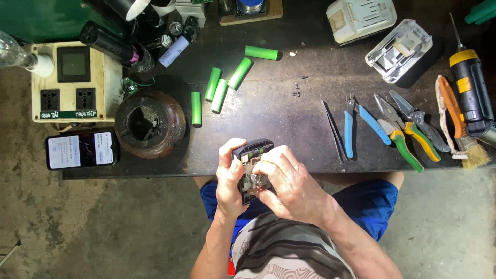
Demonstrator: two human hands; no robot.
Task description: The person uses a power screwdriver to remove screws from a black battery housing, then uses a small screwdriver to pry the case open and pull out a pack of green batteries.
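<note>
Held item: a black battery pack casing (pixel 252 151), gripped over the near edge of the dark workbench (pixel 289 124), above the person's lap.
Left hand (pixel 229 178): wrapped around the casing's left side, thumb on its top edge.
Right hand (pixel 289 181): closed over the casing's lower right, fingertips pressed into its open middle; what they pinch there is too small to tell.
Axis: the casing's long axis runs away from the person, its rounded end with green cells showing towards the bench's far edge; the lower half is hidden by both hands.
Loose cells: five green cylindrical cells (pixel 219 95) lie scattered left of centre on the bench.
Labels and signs: a cream socket box (pixel 72 82) at the left edge carries a dark green strip label along its front; a phone (pixel 81 150) with two lit white panels lies just beside it.
Pot: a round brown pot (pixel 150 123) sits near the left front corner.
Shells: two pale plastic battery housings (pixel 400 49) stand at the far right.
Tools: tweezers, cutters and pliers (pixel 398 129) are lined up along the right front edge, with a brush and a yellow-and-black driver (pixel 469 93) partly cut off at the frame.
</note>
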